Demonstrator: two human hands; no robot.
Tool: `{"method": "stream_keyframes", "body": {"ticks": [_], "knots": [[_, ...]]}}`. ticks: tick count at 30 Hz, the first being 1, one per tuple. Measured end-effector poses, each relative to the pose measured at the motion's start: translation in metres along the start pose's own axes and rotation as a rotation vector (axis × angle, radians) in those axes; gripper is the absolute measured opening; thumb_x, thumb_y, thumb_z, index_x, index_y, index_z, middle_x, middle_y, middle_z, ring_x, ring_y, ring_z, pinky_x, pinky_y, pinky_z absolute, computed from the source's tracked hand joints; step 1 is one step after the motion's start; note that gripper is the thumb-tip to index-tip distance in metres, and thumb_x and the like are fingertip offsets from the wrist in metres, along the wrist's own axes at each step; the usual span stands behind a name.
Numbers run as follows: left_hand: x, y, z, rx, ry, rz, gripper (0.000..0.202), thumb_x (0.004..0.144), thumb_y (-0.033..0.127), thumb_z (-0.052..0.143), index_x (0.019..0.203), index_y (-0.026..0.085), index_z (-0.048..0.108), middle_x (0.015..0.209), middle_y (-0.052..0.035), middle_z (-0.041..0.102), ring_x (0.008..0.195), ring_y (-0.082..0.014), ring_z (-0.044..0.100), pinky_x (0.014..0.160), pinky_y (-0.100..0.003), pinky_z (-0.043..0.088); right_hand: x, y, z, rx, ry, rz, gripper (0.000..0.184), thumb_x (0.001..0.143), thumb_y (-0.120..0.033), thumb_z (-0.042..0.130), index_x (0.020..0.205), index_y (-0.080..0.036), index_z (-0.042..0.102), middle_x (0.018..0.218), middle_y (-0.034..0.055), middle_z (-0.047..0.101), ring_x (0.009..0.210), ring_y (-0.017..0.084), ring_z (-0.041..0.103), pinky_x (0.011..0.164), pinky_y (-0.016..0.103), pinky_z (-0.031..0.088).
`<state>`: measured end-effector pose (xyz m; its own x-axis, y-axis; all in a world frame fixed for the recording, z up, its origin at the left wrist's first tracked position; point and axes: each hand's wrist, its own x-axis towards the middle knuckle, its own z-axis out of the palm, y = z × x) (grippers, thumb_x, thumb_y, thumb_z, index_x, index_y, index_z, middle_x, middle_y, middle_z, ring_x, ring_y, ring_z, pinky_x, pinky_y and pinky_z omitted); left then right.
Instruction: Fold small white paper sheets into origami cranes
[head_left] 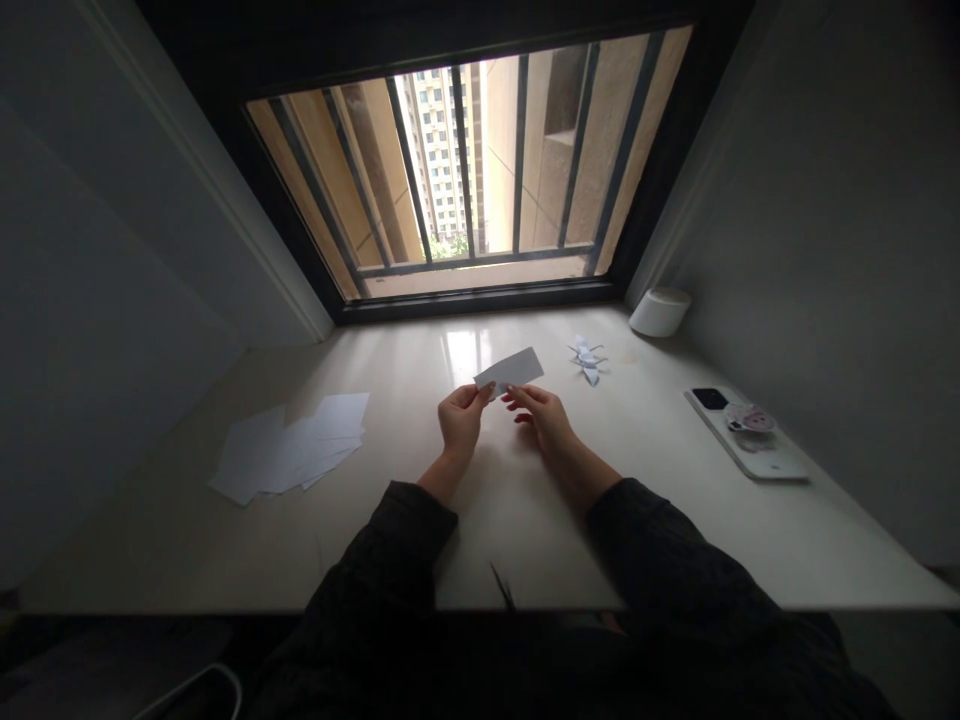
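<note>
The left hand [460,418] pinches the near left corner of a white paper rectangle [511,371] between thumb and fingers, holding it up above the counter [187,540] in front of the person's chest. The right hand [544,418] stays narrow, its fingers curled, with the fingertips [511,397] just at the paper's lower edge; whether they grip it cannot be told.

At 9 o'clock from the hands, a loose fan of white paper sheets [292,447] lies flat on the counter. A folded paper crane [587,360] sits at about 2 o'clock, just beyond the right hand. Further out at 2 o'clock stands a white round container [660,312] against the wall. A white smartphone [742,432] lies at 3 o'clock, back up, with a round pink-and-white grip on it. Dark scissor blades [502,586] show at 6 o'clock near the counter's edge, between the dark sleeves [382,560]. A barred window [465,170] fills 12 o'clock.
</note>
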<state>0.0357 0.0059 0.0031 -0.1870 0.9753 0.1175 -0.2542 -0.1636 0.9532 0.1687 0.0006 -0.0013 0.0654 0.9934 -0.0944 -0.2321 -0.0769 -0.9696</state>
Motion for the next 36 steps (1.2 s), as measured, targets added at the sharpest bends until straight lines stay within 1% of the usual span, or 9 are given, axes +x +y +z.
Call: {"method": "stream_keyframes", "body": {"ticks": [6, 10, 14, 19, 23, 29, 31, 33, 36], "knots": [[-0.004, -0.002, 0.004, -0.033, 0.024, -0.055, 0.027, 0.064, 0.036, 0.078, 0.075, 0.013, 0.071, 0.077, -0.0058, 0.072, 0.072, -0.0161, 0.067, 0.075, -0.032, 0.054, -0.003, 0.004, 0.004, 0.072, 0.09, -0.007, 0.034, 0.06, -0.05, 0.076, 0.068, -0.018, 0.07, 0.076, 0.008, 0.068, 0.066, 0.016, 0.055, 0.054, 0.026, 0.04], [-0.002, -0.004, 0.003, -0.046, 0.019, -0.106, 0.028, 0.063, 0.036, 0.079, 0.076, 0.012, 0.072, 0.077, -0.0063, 0.071, 0.072, -0.016, 0.067, 0.076, -0.033, 0.055, -0.003, 0.004, 0.004, 0.09, 0.102, -0.011, 0.031, 0.06, -0.047, 0.078, 0.065, -0.018, 0.069, 0.072, 0.0062, 0.067, 0.064, 0.015, 0.053, 0.054, 0.026, 0.038], [-0.001, -0.002, 0.002, -0.051, 0.012, -0.154, 0.03, 0.06, 0.036, 0.08, 0.075, 0.011, 0.071, 0.077, -0.0074, 0.071, 0.071, -0.0167, 0.067, 0.078, -0.035, 0.055, -0.003, 0.003, 0.004, 0.071, 0.11, -0.046, 0.032, 0.058, -0.048, 0.078, 0.064, -0.018, 0.068, 0.07, 0.006, 0.066, 0.063, 0.015, 0.053, 0.054, 0.027, 0.037], [-0.001, 0.002, 0.002, -0.035, -0.007, -0.148, 0.031, 0.059, 0.035, 0.081, 0.075, 0.011, 0.072, 0.076, -0.0069, 0.071, 0.069, -0.0163, 0.067, 0.079, -0.035, 0.056, -0.001, 0.004, 0.002, 0.071, 0.116, -0.048, 0.03, 0.056, -0.046, 0.079, 0.062, -0.018, 0.069, 0.069, 0.0057, 0.067, 0.063, 0.015, 0.055, 0.055, 0.029, 0.038], [0.002, 0.003, 0.001, -0.02, -0.02, -0.149, 0.03, 0.059, 0.036, 0.081, 0.073, 0.011, 0.071, 0.074, -0.0064, 0.071, 0.067, -0.0164, 0.067, 0.078, -0.036, 0.056, 0.004, 0.003, -0.005, 0.058, 0.138, -0.047, 0.029, 0.057, -0.046, 0.078, 0.065, -0.019, 0.071, 0.074, 0.0073, 0.07, 0.066, 0.017, 0.057, 0.054, 0.029, 0.039], [0.007, -0.003, -0.003, -0.002, -0.011, -0.152, 0.033, 0.058, 0.038, 0.082, 0.073, 0.01, 0.071, 0.074, -0.007, 0.071, 0.067, -0.0168, 0.067, 0.076, -0.036, 0.056, 0.016, -0.003, -0.024, 0.012, 0.241, -0.09, 0.035, 0.057, -0.048, 0.078, 0.073, -0.018, 0.072, 0.077, 0.0092, 0.07, 0.066, 0.018, 0.057, 0.051, 0.027, 0.039], [0.009, -0.004, -0.004, -0.002, -0.008, -0.148, 0.034, 0.058, 0.038, 0.082, 0.074, 0.01, 0.071, 0.075, -0.0071, 0.071, 0.067, -0.0169, 0.067, 0.075, -0.036, 0.056, 0.018, -0.004, -0.027, -0.007, 0.228, -0.112, 0.035, 0.058, -0.049, 0.077, 0.072, -0.017, 0.071, 0.075, 0.0084, 0.069, 0.065, 0.017, 0.056, 0.051, 0.027, 0.039], [0.011, -0.003, -0.006, 0.004, 0.009, -0.139, 0.033, 0.058, 0.038, 0.082, 0.074, 0.011, 0.071, 0.075, -0.0069, 0.071, 0.068, -0.0165, 0.066, 0.074, -0.035, 0.056, 0.019, -0.003, -0.029, -0.051, 0.184, -0.149, 0.034, 0.06, -0.051, 0.075, 0.069, -0.018, 0.069, 0.071, 0.0066, 0.067, 0.063, 0.016, 0.055, 0.052, 0.027, 0.038], [0.016, 0.0, -0.011, 0.052, 0.041, -0.1, 0.03, 0.06, 0.038, 0.08, 0.073, 0.013, 0.07, 0.074, -0.0053, 0.07, 0.068, -0.0148, 0.065, 0.072, -0.031, 0.054, 0.018, -0.002, -0.029, -0.212, 0.112, -0.237, 0.036, 0.064, -0.054, 0.072, 0.065, -0.019, 0.065, 0.065, 0.0035, 0.063, 0.06, 0.015, 0.053, 0.055, 0.028, 0.038]]}}
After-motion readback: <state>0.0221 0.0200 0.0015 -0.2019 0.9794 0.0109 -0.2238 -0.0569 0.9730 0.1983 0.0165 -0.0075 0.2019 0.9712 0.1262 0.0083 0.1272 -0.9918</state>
